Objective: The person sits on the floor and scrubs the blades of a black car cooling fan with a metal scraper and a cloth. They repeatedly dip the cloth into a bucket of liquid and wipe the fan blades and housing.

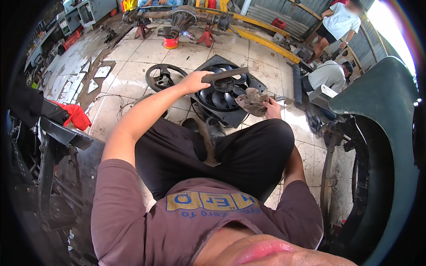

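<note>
My left hand (194,82) is closed round one end of a long dark flat bar (227,74), which points to the right. Beneath the bar lies a black radiator fan (224,98) with several curved blades in a square shroud, on the floor before my boots. My right hand (272,109) grips a crumpled grey-brown rag (252,102) over the fan's right side. A shiny metal piece (284,99) shows beside that hand; whether I hold it cannot be made out. Left of the fan, a black steering wheel (165,78) rests on the tiles.
A vehicle axle (184,18) stands on red jack stands (207,36) at the back, near a red can (170,42). To my right rises a green fender (377,91); a person crouches (329,75) beyond it. Dark metal framework (66,168) is on my left.
</note>
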A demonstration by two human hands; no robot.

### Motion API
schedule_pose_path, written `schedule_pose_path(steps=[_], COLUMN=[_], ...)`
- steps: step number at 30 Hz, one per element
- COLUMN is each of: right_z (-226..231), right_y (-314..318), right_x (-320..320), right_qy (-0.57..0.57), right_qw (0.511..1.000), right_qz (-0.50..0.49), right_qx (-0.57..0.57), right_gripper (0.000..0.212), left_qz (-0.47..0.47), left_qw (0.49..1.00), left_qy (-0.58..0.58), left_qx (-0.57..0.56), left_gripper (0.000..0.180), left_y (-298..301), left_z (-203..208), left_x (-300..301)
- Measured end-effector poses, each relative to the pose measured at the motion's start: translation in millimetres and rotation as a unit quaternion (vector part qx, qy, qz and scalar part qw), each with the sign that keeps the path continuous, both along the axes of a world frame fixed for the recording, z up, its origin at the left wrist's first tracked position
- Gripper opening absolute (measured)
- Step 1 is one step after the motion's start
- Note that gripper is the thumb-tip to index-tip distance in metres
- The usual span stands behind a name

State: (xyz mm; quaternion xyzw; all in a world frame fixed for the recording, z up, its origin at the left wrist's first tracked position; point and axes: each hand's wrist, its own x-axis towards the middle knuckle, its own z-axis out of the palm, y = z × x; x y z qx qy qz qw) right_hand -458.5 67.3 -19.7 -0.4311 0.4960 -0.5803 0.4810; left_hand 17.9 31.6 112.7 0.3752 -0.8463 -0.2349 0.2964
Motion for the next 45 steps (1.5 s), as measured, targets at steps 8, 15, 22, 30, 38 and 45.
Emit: schedule_pose_path(steps=[8,15,22,30,38,45], right_z=[-21,11,21,55,53,81], right_y=[-3,13,25,36,18,17], right_x=[-14,8,41,58,29,79], right_qy=[0.032,-0.036,-0.067,-0.156,-0.191,-0.167], right_qw=[0.999,0.981,0.985,0.988,0.981,0.986], right_qz=[-0.012,0.150,0.124,-0.006,-0.034,0.016], right_qx=[0.022,0.115,0.096,0.023,0.012,0.019], right_gripper=[0.047,0.050,0.047,0.040,0.038,0.040], left_qz=[0.001,0.029,0.050,0.071,0.061,0.057], left_qw=[1.000,0.999,0.998,0.997,0.997,0.997], left_qy=[0.011,0.015,0.007,-0.017,0.013,-0.023], left_qx=[0.004,-0.009,-0.023,-0.031,-0.049,-0.036], left_gripper=[0.056,0.059,0.060,0.058,0.057,0.056], left_y=[14,32,49,81,91,95], left_z=[34,46,77,108,106,105], left_x=[14,48,49,58,50,74])
